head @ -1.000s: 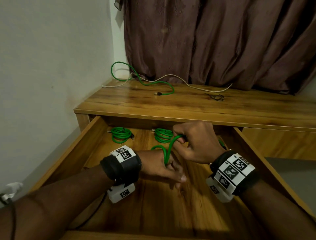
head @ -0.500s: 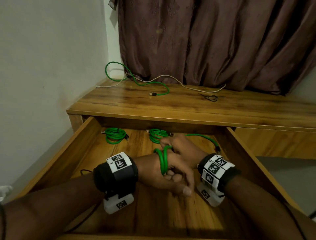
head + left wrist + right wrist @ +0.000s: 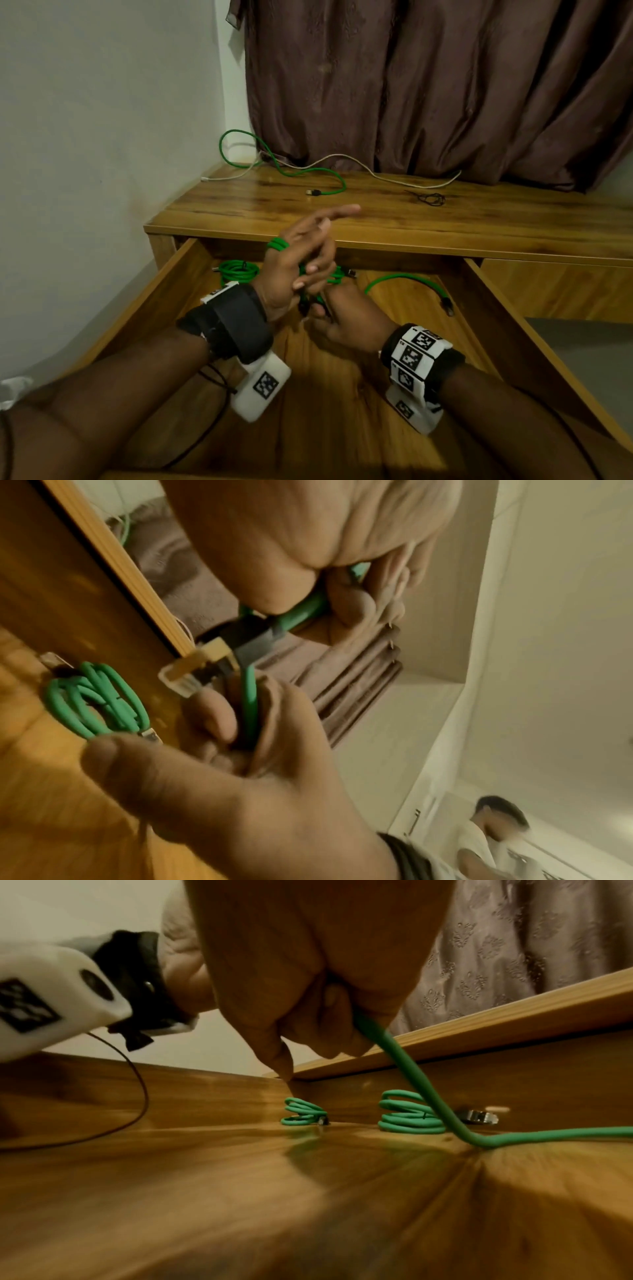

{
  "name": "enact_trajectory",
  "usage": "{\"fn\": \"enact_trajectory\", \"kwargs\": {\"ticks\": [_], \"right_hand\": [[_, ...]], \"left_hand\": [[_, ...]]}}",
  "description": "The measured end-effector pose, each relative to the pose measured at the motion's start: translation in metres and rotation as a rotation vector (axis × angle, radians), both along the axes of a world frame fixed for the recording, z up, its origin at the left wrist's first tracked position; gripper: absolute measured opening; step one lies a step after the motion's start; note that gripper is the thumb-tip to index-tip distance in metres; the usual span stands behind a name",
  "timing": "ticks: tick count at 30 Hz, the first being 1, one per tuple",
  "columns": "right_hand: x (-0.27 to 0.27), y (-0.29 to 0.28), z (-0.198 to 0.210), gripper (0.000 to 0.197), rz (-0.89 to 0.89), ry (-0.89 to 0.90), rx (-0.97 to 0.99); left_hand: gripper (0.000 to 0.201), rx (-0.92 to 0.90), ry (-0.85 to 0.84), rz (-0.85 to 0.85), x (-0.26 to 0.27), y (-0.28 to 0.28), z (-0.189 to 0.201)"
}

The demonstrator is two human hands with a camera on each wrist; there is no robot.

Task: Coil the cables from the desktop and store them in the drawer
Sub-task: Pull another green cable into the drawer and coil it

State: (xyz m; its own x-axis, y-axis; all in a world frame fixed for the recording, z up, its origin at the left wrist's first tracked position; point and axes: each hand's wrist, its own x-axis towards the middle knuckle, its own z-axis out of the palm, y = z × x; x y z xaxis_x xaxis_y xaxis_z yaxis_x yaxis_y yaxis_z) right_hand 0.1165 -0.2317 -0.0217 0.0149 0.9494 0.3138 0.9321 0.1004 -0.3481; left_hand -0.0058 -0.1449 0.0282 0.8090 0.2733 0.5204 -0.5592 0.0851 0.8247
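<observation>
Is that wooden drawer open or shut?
Open: the drawer is pulled out under the desktop, two coiled green cables visible inside.

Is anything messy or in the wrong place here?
Yes. A green cable, a white cable and a small black cord sprawl loose on the desktop, not coiled. In the drawer, one green cable end trails loose beside two neat coils.

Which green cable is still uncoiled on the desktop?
The green cable by the curtain: it sprawls loose on the desk, while two coils lie in the drawer.
</observation>
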Motion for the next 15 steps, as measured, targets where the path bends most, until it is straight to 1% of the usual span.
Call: {"fn": "enact_trajectory", "kwargs": {"ticks": [4,6,8,10,11,12,14,15], "right_hand": [[0.006,-0.002,0.007,0.035,-0.043,-0.081,-0.022],[0.006,-0.006,0.012,0.031,-0.046,-0.113,-0.032],[0.005,-0.008,0.013,0.024,-0.065,-0.138,-0.008],[0.005,-0.008,0.012,0.021,-0.094,-0.179,0.035],[0.005,-0.009,0.013,0.021,-0.119,-0.205,0.054],[0.005,-0.010,0.016,0.018,-0.150,-0.240,0.058],[0.008,-0.013,0.019,0.005,-0.205,-0.293,0.057],[0.009,-0.015,0.022,0.004,-0.238,-0.304,0.066]], "left_hand": [[0.035,-0.049,-0.023,0.294,0.002,0.027,0.002],[0.032,-0.065,-0.003,0.393,0.003,0.039,0.000],[0.033,-0.054,0.084,0.495,0.004,0.046,-0.004],[0.039,0.045,0.224,0.602,0.007,0.051,-0.012],[0.042,0.123,0.293,0.619,0.008,0.053,-0.016],[0.045,0.216,0.355,0.613,0.009,0.055,-0.022],[0.048,0.402,0.465,0.598,0.006,0.057,-0.032],[0.048,0.475,0.515,0.602,0.004,0.057,-0.035]]}}
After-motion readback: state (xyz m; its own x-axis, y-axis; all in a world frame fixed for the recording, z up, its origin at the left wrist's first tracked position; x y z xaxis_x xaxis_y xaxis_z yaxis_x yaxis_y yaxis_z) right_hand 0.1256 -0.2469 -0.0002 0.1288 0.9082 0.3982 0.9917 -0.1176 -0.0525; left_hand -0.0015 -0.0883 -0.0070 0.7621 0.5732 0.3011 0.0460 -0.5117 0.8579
